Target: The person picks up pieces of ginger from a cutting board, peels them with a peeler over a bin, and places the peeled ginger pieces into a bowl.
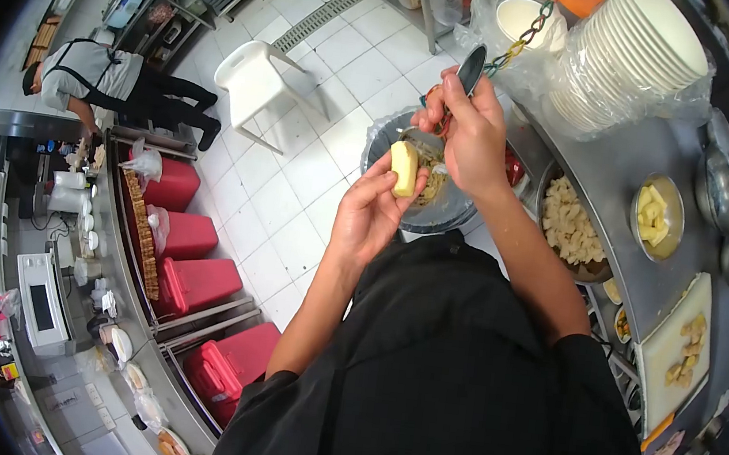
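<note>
A peeled pale yellow piece of food (403,169) is held upright in my left hand (370,208), between thumb and fingers. My right hand (472,137) grips a spoon-like metal tool (471,68) with a dark end pointing up. A coloured chain (526,38) runs from that hand toward the upper right. Below both hands stands a lined bin (423,219) with scraps inside. On the counter to the right, a metal bowl (657,217) holds several yellow pieces, and a larger bowl (586,270) below the counter edge is full of pale chunks.
Stacked white bowls (631,60) in plastic stand at the upper right. A cutting board (675,358) with food pieces and an orange-handled knife (657,432) lies at the right. A white chair (260,83) and red bins (198,286) are left. Another person (113,81) bends over the far counter.
</note>
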{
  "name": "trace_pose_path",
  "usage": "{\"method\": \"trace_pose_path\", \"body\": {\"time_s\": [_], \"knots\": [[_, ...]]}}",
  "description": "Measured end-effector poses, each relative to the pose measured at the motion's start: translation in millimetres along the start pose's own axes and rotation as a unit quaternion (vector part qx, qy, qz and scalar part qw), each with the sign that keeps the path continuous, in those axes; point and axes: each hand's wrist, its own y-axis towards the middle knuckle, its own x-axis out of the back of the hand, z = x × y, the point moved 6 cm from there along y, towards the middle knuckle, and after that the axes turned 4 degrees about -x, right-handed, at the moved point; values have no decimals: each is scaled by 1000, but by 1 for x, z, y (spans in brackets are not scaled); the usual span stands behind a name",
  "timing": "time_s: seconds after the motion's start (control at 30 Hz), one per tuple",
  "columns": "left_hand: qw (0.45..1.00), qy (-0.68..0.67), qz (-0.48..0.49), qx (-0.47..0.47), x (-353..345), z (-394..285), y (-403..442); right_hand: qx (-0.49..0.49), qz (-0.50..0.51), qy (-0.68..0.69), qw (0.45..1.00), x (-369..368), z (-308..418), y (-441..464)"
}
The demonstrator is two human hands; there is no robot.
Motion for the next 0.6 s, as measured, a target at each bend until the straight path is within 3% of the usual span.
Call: {"method": "trace_pose_path", "body": {"time_s": [0.13, 0.43, 0.53, 0.6], "knots": [[999, -31, 9, 15, -9, 1, 2, -29, 9, 20, 999, -3, -3, -10], [998, 46, -41, -35, -8, 3, 0, -32, 16, 25, 999, -1, -7, -17], [996, 85, -22, -21, -2, 8, -5, 10, 13, 0, 1000, 9, -13, -4], [995, 96, 9, 2, -3, 14, -12, 11, -45, -123, 991, 36, -36, 21]]}}
